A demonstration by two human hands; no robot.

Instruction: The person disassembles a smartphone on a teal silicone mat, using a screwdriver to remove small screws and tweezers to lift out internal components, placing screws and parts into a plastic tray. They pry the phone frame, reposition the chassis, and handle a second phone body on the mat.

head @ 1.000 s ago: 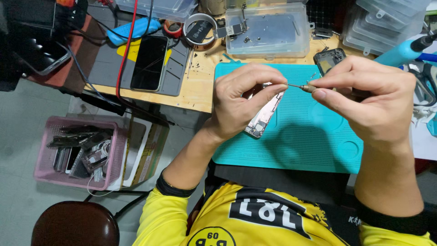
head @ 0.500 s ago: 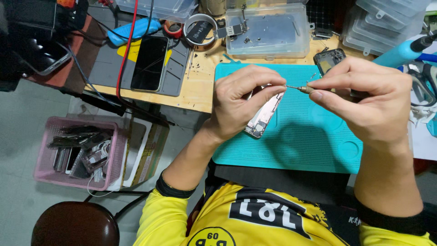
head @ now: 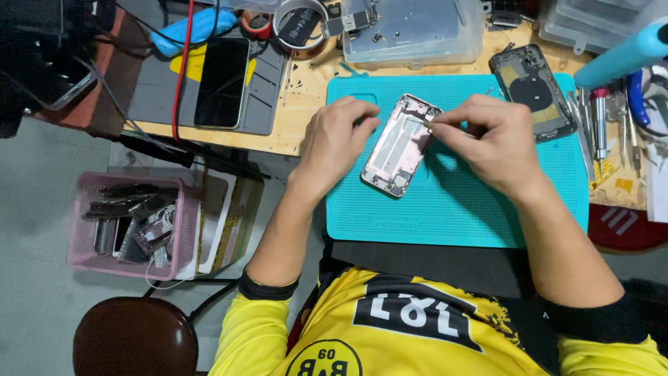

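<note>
Near the middle of the frame a stripped pink-and-silver phone housing [head: 399, 145], opened up with its insides showing, lies slantwise on a teal rubber work mat [head: 452, 209] that covers the wooden bench. The person's left hand [head: 335, 141] curls over the housing's left edge, fingers bent and pressing on it to pin it down. The right hand [head: 490, 143] is pinched narrow around a thin metal tool [head: 426, 122], probably tweezers or a fine driver, whose tip rests inside the top end of the housing. To my eye the risk sits right at that tip: if the left hand's hold loosens, the housing could skate on the mat and the point might gouge a part or flick a tiny screw off the bench, perhaps toward the pink plastic basket of scrap parts [head: 129, 223] at lower left. Pressing too hard could also bend the bare frame. Just beyond the right hand, at upper right, lies a dark phone back cover with a round coil [head: 532, 90], and further right a row of screwdrivers and pliers [head: 612, 118]. A black phone [head: 221, 81] rests on a grey mat at upper left, with a clear plastic parts box [head: 410, 31] along the top edge.
</note>
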